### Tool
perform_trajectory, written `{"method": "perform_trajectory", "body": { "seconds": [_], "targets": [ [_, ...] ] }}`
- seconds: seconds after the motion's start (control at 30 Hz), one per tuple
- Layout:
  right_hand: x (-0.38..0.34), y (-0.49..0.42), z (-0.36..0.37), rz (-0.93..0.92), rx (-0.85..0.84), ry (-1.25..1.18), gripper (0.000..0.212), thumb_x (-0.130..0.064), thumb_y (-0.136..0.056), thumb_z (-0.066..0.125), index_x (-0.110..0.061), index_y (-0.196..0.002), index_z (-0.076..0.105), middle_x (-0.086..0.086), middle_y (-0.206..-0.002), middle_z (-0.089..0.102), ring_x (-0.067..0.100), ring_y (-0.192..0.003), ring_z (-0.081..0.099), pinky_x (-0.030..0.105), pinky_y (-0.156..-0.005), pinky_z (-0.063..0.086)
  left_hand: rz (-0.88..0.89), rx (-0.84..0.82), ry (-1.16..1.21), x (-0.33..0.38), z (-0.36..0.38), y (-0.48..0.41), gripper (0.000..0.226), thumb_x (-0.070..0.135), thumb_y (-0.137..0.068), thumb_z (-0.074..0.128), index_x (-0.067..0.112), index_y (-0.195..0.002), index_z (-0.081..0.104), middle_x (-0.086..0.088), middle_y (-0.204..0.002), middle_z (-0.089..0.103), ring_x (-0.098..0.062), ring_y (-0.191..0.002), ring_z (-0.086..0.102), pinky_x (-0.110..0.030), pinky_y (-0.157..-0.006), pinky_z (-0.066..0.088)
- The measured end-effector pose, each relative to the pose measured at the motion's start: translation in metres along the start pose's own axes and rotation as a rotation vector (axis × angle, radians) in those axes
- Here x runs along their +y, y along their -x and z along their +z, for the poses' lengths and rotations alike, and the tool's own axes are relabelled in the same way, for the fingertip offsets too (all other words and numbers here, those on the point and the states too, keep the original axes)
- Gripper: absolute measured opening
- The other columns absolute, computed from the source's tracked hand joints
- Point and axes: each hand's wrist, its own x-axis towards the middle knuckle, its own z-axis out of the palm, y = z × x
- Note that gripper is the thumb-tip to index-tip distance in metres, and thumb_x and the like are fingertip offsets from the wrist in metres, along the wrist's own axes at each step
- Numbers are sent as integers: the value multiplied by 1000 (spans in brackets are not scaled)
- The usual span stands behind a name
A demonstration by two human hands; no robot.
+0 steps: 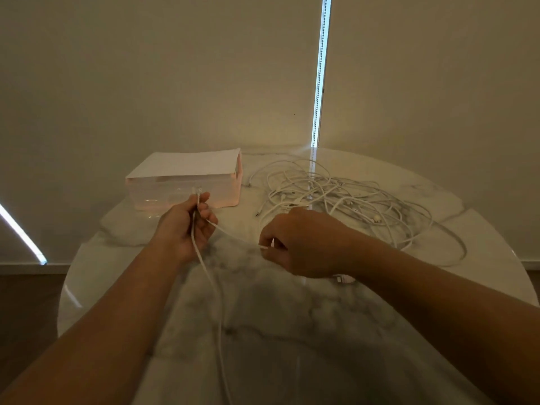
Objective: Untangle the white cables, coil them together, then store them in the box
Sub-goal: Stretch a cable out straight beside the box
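White cables [344, 197] lie in a loose tangle on the far right part of the round marble table [292, 317], their loops crossing so often that single strands cannot be traced and their number cannot be told. One thin white cable [204, 267] is lifted clear of the heap. The left hand [187, 226] is closed around it, with a plug end sticking up past the fingers. From there a short span runs across to the right hand [295, 244], whose fingers pinch it; where it goes beyond that fist is hidden. Another length hangs from the left hand toward the near edge and leaves the picture at the bottom. The two hands are held apart. A small white piece under the right wrist is mostly covered. The box [187, 182], pale and translucent, sits behind the left hand; its contents are hard to make out in the dim light.
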Motion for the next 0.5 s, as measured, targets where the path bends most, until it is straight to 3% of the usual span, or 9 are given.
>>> {"method": "perform_trajectory", "body": {
  "seconds": [0.07, 0.23, 0.37, 0.43, 0.5],
  "targets": [
    [3, 6, -8, -3, -38, 102, 13, -39, -96, 52, -28, -98, 60, -3, -97, 60, 19, -87, 59, 34, -78, 51, -4, -9, 24, 1, -4, -3, 31, 23, -105, 35, 13, -83, 54, 8, -45, 38, -3, -33, 35, -14, -35, 36],
    [29, 13, -34, 178, 76, 300, 14, -36, -94, 56, -25, -103, 60, 1, -105, 61, 24, -97, 60, 32, -73, 44, 64, 56, 44, 20, -24, -19, 37, 14, -105, 26, 17, -73, 45, 8, -41, 29, -4, -31, 22, -14, -30, 18],
    [34, 23, -38, 133, -58, -81, 21, -35, -93, 64, -17, -83, 69, -5, -68, 71, 10, -63, 68, 25, -66, 51, 96, 136, 13, 26, -37, -30, 38, 11, -104, 24, 17, -72, 44, 8, -39, 29, -5, -30, 21, -15, -30, 16],
    [24, 35, -38, 24, -197, -256, 17, -28, -95, 62, -15, -93, 73, -7, -76, 75, 4, -66, 70, 17, -68, 53, 110, 161, -54, 25, -41, -35, 39, 9, -105, 23, 16, -73, 45, 8, -39, 30, -5, -30, 21, -15, -29, 17],
    [15, 47, -37, -93, -293, -309, 21, -20, -97, 59, -14, -114, 70, -8, -98, 76, -1, -86, 70, 15, -79, 53, 116, 183, -120, 23, -42, -38, 39, 8, -105, 23, 14, -74, 46, 8, -38, 31, -4, -30, 21, -16, -28, 17]
  ]
}}
